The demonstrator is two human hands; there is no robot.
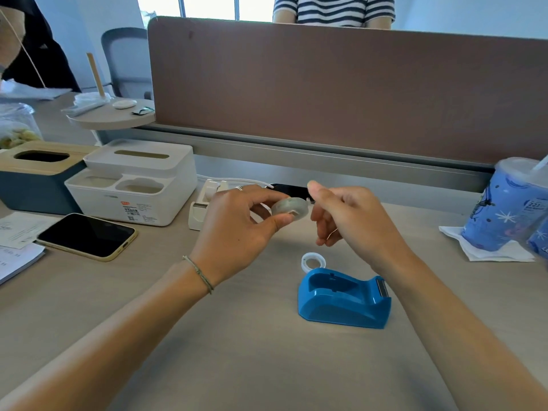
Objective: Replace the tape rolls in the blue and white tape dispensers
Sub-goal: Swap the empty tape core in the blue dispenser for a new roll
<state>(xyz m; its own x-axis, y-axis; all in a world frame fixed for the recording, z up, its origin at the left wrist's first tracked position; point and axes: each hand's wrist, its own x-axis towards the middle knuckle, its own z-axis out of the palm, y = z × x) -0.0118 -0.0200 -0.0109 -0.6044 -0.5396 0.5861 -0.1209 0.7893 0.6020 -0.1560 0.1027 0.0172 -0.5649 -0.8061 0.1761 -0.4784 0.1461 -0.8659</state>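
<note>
My left hand (pixel 237 221) holds a clear tape roll (pixel 289 206) between thumb and fingers, raised above the desk. My right hand (pixel 347 215) is at the roll's right edge, fingers pinched at what looks like the tape's loose end. Below them the blue tape dispenser (pixel 344 298) stands on the desk with its roll cradle bare, cutter to the right. A white empty tape core (pixel 311 262) lies just behind it. The white tape dispenser (pixel 204 203) stands further back, partly hidden by my left hand.
A phone (pixel 89 235) lies at the left beside papers (pixel 14 250). A white organiser box (pixel 133 182) and a blue tissue box (pixel 32 176) stand behind it. A blue drink cup (pixel 510 206) sits on a napkin at the right. A brown divider (pixel 326 93) closes the back.
</note>
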